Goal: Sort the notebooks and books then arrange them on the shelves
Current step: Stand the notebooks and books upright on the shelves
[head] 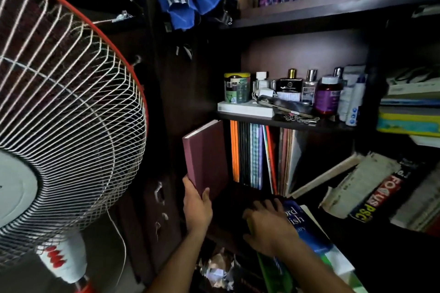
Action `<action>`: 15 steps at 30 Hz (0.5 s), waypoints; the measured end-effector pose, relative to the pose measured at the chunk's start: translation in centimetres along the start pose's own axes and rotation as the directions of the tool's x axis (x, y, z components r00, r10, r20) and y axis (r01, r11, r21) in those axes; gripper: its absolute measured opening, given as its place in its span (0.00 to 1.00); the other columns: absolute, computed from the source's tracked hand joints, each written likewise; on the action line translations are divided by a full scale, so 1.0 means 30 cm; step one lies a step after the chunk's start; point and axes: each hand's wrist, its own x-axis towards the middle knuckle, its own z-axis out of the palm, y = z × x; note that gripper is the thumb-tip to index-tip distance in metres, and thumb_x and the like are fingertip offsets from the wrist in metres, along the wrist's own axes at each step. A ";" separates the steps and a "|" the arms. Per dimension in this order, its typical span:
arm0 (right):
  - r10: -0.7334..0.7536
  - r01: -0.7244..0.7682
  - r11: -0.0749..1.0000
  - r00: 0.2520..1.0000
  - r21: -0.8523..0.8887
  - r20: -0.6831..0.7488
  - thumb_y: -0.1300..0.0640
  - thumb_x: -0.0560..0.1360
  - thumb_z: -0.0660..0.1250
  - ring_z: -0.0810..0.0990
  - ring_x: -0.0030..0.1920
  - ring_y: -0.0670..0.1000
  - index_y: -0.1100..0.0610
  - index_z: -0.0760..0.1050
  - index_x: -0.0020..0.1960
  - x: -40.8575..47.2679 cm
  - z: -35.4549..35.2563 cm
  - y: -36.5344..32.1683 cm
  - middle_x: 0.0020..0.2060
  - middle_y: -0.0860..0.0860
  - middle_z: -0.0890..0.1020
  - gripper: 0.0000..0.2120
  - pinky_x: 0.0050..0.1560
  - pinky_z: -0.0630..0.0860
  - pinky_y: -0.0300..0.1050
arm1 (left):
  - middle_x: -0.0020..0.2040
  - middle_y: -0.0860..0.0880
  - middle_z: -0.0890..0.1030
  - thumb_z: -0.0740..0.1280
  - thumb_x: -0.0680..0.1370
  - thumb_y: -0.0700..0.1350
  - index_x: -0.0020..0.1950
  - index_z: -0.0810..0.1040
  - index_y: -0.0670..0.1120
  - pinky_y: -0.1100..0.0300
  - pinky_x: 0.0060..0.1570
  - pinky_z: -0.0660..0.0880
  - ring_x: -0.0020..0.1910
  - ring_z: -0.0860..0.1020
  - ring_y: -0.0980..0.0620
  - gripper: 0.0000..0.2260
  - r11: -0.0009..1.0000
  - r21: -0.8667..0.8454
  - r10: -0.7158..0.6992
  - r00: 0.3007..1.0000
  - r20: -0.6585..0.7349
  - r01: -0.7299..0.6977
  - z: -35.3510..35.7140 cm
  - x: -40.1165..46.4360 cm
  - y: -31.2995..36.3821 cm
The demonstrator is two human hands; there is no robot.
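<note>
My left hand (196, 207) grips the bottom corner of an upright maroon hardcover book (206, 157), held at the left end of the lower shelf. Right beside it stands a row of thin notebooks (258, 157), orange, black, checked and brown. My right hand (266, 223) rests with curled fingers on a blue dictionary (302, 226) that lies flat on a stack below the shelf; a green cover (273, 273) shows under my wrist. Whether that hand grips the dictionary's edge is unclear in the dark.
A big red-rimmed pedestal fan (66, 112) fills the left side. Bottles and a tin (238, 88) stand on the shelf above. Leaning worn books (371, 188) and stacked books (409, 112) sit to the right. Crumpled paper (219, 271) lies below.
</note>
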 end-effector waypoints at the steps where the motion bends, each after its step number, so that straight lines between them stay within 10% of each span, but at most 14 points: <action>1: -0.010 0.010 1.000 1.000 0.003 -0.004 0.42 0.75 0.66 0.63 0.72 0.60 0.47 0.69 0.71 0.006 0.001 0.005 0.68 0.53 0.70 0.26 0.76 0.48 0.64 | 0.70 0.42 0.74 0.66 0.82 0.47 0.78 0.55 0.46 0.47 0.61 0.75 0.65 0.75 0.38 0.29 1.000 0.007 0.007 1.000 -0.001 -0.007 0.011 0.005 0.006; 15: -0.011 0.019 0.987 0.999 0.159 -0.052 0.39 0.75 0.66 0.63 0.74 0.56 0.43 0.71 0.68 0.043 0.008 0.037 0.70 0.49 0.71 0.23 0.78 0.48 0.58 | 0.70 0.39 0.72 0.64 0.83 0.51 0.81 0.48 0.50 0.46 0.62 0.73 0.65 0.75 0.36 0.33 0.997 0.083 -0.006 1.000 0.003 0.006 0.073 0.033 -0.027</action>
